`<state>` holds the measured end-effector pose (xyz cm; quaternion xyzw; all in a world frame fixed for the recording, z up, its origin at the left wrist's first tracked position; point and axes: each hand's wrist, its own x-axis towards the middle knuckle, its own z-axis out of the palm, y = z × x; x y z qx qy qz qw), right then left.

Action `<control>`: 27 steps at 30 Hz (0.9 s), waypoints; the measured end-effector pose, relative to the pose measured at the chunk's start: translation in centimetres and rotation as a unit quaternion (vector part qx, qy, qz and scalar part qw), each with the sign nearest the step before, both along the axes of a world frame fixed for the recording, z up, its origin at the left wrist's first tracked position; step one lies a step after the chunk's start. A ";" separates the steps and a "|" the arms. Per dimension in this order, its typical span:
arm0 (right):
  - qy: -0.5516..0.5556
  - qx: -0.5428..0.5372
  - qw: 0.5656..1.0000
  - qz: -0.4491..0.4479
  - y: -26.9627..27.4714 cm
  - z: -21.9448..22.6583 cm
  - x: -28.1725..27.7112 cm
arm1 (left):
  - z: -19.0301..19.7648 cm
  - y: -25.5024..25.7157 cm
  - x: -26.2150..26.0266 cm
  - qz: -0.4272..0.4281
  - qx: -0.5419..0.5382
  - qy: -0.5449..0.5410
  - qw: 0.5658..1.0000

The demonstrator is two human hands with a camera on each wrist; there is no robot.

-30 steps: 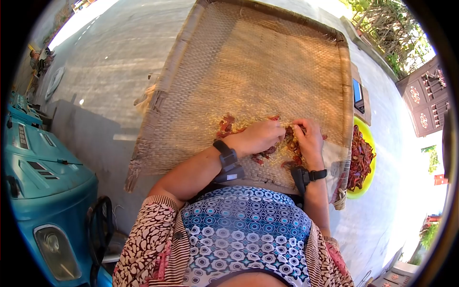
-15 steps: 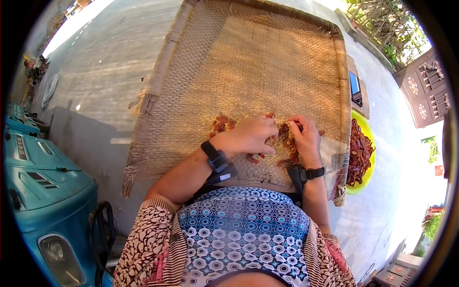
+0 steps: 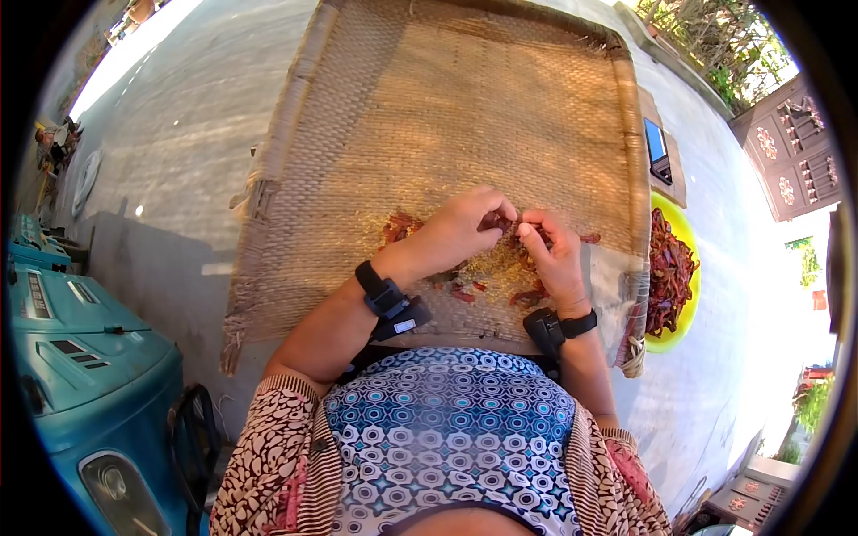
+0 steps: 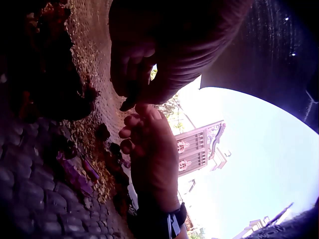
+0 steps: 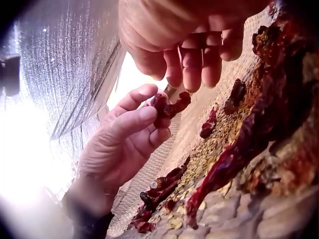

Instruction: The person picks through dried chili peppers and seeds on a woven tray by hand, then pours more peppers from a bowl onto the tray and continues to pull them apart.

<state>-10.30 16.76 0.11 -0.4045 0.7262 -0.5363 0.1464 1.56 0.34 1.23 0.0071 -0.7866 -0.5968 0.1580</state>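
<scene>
In the right wrist view, the left hand pinches a dark red dried chili piece between thumb and fingers. The right hand hangs just above it with fingers loosely bent, one fingertip close to the piece's end; contact cannot be told. The head view has the left hand and right hand meeting over a woven tray. Yellow seeds and chili pieces lie beneath and beside them. In the left wrist view, the left hand is dark, above the right hand.
A yellow-green basin full of red dried chilies stands right of the tray. Beyond it lies a device with a blue screen on a board. At the left is a teal vehicle, with grey ground around.
The hands have come together, their fingertips now almost meeting. The left hand's thumb has moved from apart to pinching a piece. Tray and basin have shifted slightly left and up in the head view.
</scene>
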 end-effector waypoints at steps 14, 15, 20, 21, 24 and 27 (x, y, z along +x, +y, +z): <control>-0.206 -0.020 0.977 0.058 -0.4 0.7 0.3 | 0.6 0.1 -0.2 -0.028 0.148 -0.042 0.988; -0.159 -0.023 0.987 0.013 -0.2 1.0 0.1 | 0.8 0.0 -0.2 0.005 0.131 -0.053 0.990; -0.006 -0.073 0.980 -0.185 3.3 3.7 -2.6 | 0.4 -1.6 0.0 0.116 0.072 -0.053 0.989; -0.006 -0.082 0.973 -0.216 4.1 4.9 -3.1 | 0.1 -1.9 -0.1 0.120 0.055 -0.056 0.990; 0.112 -0.024 0.941 -0.319 8.0 5.2 -6.3 | 0.0 -2.2 -0.1 0.122 0.063 -0.067 0.988; 0.090 0.068 0.920 -0.377 10.9 5.4 -7.9 | 0.3 -2.0 -0.1 0.107 0.041 -0.080 0.990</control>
